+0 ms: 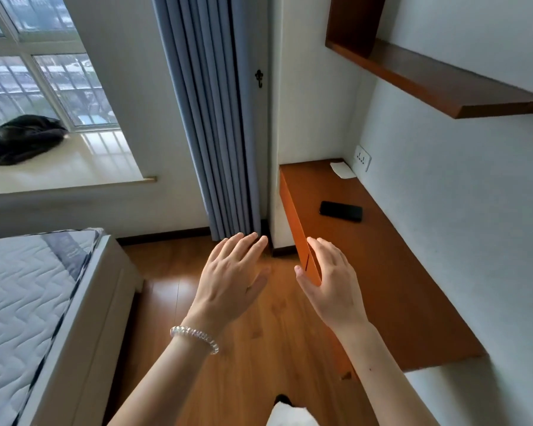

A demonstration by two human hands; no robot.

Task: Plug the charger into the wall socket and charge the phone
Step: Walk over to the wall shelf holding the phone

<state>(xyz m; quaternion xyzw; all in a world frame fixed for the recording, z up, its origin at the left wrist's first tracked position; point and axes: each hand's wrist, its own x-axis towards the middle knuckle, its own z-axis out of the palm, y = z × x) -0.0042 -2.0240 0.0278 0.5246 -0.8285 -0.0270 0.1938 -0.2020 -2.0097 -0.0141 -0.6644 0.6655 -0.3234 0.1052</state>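
A black phone [341, 211] lies flat, screen dark, on the orange-brown wall desk [391, 272]. A white wall socket [363, 157] sits on the right wall just above the desk's far end. Below it, a white object [341, 170] rests on the desk's far corner; I cannot tell whether it is the charger. My left hand [231, 281] and my right hand [330, 281] hover over the floor in front of the desk, palms down, fingers spread, holding nothing. The right hand overlaps the desk's front edge.
A bed with a bare quilted mattress [22, 296] stands at the left. Grey-blue curtains [216, 118] hang beside the window sill [62, 167], where a dark garment [22, 138] lies. A wooden shelf [437, 78] juts from the wall above the desk. Wood floor [228, 364] runs between bed and desk.
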